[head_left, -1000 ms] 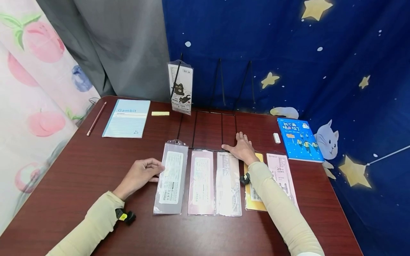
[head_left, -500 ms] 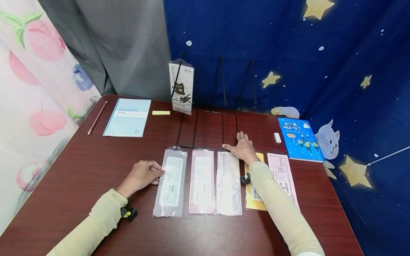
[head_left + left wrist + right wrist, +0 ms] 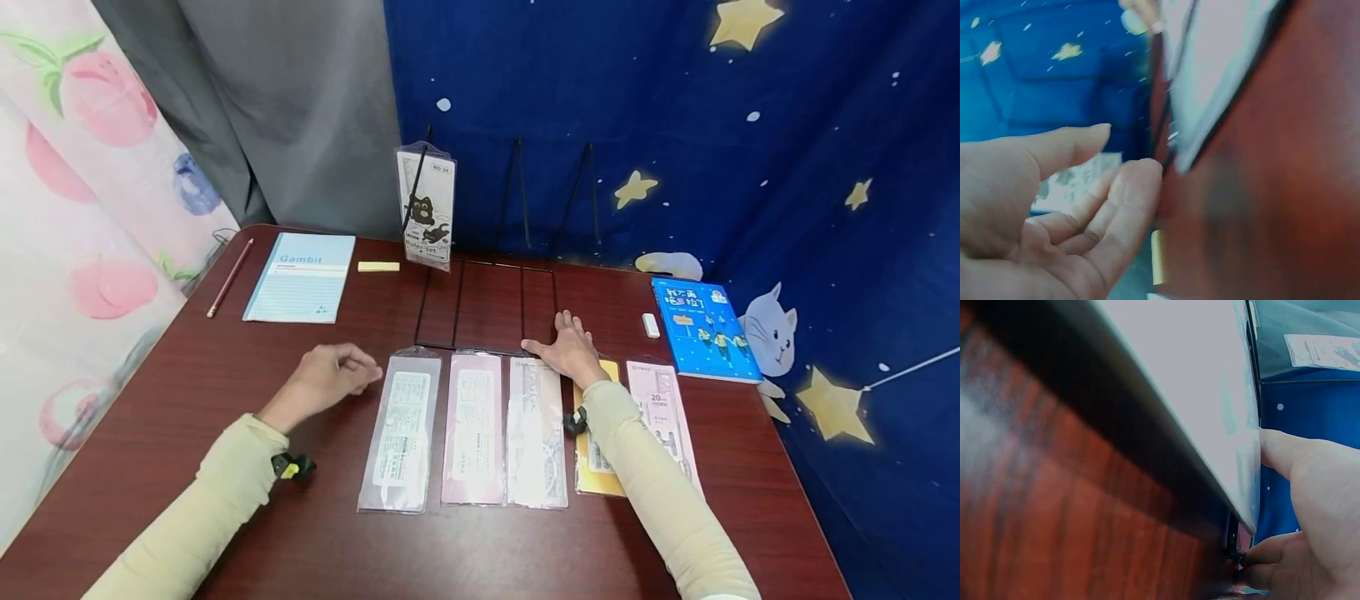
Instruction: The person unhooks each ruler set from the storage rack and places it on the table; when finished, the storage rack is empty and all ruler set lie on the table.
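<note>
My left hand (image 3: pixel 326 379) hovers just left of a grey ruler set pack (image 3: pixel 401 429), apart from it. Its fingers are loosely bent, and in the left wrist view a gap shows between thumb and fingertips. My right hand (image 3: pixel 567 350) rests with fingers spread at the front right corner of a black wire rack (image 3: pixel 522 308), its thumb on the front bar. Beside the grey pack lie a pink pack (image 3: pixel 472 429), a pale pack (image 3: pixel 536 433), a yellow pack (image 3: pixel 600 475) and another pink pack (image 3: pixel 660 408). A cat-printed ruler set (image 3: pixel 429 204) hangs on the rack's left hook.
A pencil (image 3: pixel 230 277), a light-blue notebook (image 3: pixel 302 277) and a yellow strip (image 3: pixel 378 267) lie at the back left. A white eraser (image 3: pixel 650 325) and a blue book (image 3: pixel 707 330) lie at the right. Curtains (image 3: pixel 315 100) hang behind the table.
My left hand has let go of the grey pack's left edge and moved up and left from it. The pack has shifted slightly toward me. My right hand stays put.
</note>
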The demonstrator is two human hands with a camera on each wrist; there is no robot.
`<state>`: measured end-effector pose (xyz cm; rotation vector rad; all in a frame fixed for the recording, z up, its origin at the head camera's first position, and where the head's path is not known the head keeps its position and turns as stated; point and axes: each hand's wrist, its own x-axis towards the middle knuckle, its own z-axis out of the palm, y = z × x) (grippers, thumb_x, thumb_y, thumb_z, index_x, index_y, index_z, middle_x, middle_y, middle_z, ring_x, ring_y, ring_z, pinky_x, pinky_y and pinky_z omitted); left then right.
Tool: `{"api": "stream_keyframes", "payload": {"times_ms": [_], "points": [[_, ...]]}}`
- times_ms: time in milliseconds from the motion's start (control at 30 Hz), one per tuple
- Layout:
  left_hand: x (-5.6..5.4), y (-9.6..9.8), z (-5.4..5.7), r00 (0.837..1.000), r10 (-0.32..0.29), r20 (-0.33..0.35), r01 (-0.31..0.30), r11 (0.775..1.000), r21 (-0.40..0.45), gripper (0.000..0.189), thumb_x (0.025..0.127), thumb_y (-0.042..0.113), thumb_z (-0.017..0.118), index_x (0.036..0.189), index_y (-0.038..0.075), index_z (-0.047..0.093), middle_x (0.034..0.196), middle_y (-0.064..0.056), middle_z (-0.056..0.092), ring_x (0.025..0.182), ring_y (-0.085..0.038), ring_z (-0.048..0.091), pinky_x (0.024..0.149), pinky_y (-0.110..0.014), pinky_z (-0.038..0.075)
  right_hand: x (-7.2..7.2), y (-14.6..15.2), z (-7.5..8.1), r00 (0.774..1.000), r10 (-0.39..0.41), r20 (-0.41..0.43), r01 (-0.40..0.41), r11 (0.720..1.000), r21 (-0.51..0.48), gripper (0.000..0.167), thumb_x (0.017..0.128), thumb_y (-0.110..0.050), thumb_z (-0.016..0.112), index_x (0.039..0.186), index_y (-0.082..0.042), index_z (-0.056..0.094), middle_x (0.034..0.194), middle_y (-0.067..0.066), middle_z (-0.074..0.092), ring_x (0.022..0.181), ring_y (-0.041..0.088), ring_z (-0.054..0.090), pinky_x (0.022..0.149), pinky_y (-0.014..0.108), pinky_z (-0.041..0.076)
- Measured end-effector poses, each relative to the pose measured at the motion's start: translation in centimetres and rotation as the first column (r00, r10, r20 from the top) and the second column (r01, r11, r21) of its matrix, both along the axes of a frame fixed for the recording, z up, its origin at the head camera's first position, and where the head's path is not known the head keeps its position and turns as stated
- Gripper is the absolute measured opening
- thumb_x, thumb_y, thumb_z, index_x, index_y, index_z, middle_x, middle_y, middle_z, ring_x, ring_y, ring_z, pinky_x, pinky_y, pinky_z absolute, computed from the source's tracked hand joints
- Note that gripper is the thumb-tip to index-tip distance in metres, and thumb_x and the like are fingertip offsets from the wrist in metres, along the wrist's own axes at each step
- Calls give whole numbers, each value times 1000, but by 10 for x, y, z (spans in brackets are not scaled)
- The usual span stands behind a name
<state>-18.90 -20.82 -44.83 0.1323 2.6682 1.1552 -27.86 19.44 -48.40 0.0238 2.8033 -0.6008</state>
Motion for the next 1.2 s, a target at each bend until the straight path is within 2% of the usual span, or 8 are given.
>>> {"api": "stream_keyframes", "payload": {"times_ms": [100, 233, 400, 533, 633, 867, 1033, 1200], "points": [[-16, -8, 16, 1000, -12, -27, 14, 998, 64, 33, 100, 37, 70, 118, 9, 70, 106, -15, 78, 91, -26, 76, 81, -37, 57, 0, 0, 0, 1000, 0, -2, 0, 1000, 0, 107, 94, -64, 63, 165, 1, 15, 175, 19, 6, 163, 38, 1, 130, 57, 7], [-38, -12, 35, 999, 25, -47, -17, 987, 157, 47, 100, 46, 67, 129, 10, 64, 122, -19, 74, 110, -35, 71, 93, -47, 56, 0, -1, -1, 1000, 6, -4, -6, 1000, -4, 108, 94, -65, 63, 165, 1, 15, 175, 19, 6, 163, 38, 1, 130, 57, 8], [-66, -5, 49, 981, 127, -147, -91, 970, 226, 54, 98, 50, 68, 135, 12, 62, 133, -13, 70, 125, -29, 66, 100, -43, 50, 1, 0, -2, 1000, 1, 0, -1, 1000, -4, 108, 94, -65, 63, 165, 0, 15, 175, 19, 6, 163, 37, 1, 131, 57, 7], [-89, 3, 53, 952, 216, -215, -139, 935, 327, 52, 96, 49, 71, 135, 15, 63, 135, -9, 68, 128, -23, 65, 98, -33, 50, 1, 1, -1, 1000, -2, -10, 2, 1000, -5, 108, 94, -65, 63, 165, 0, 15, 175, 19, 6, 163, 38, 1, 131, 57, 7], [-107, 8, 56, 941, 252, -225, -145, 903, 403, 56, 95, 49, 73, 139, 17, 62, 138, -9, 67, 128, -20, 65, 102, -31, 51, 1, 1, 0, 1000, 2, -13, -2, 1000, -12, 108, 94, -65, 63, 165, 1, 15, 175, 19, 6, 163, 38, 2, 131, 57, 8], [-143, 16, 56, 952, 268, -148, -169, 864, 475, 63, 94, 45, 75, 148, 18, 56, 150, -8, 60, 139, -20, 59, 117, -41, 44, 0, -1, 1, 1000, 1, -8, -1, 1000, -10, 107, 94, -64, 63, 165, 1, 15, 175, 19, 6, 163, 38, 2, 131, 57, 7], [-163, 25, 55, 950, 268, -162, -142, 828, 543, 60, 97, 33, 73, 150, 13, 54, 153, -11, 57, 141, -22, 56, 119, -40, 42, -1, -2, 1, 1000, -2, -5, 2, 1000, -11, 107, 94, -65, 63, 165, 0, 15, 175, 19, 6, 163, 37, 2, 131, 56, 7], [-179, 34, 50, 941, 272, -203, -101, 796, 596, 57, 99, 25, 72, 151, 12, 53, 154, -12, 55, 142, -22, 55, 116, -33, 45, 0, 0, 1, 1000, -7, 4, 7, 1000, -10, 107, 95, -63, 64, 165, 1, 14, 175, 19, 5, 163, 38, 2, 130, 57, 7]]}}
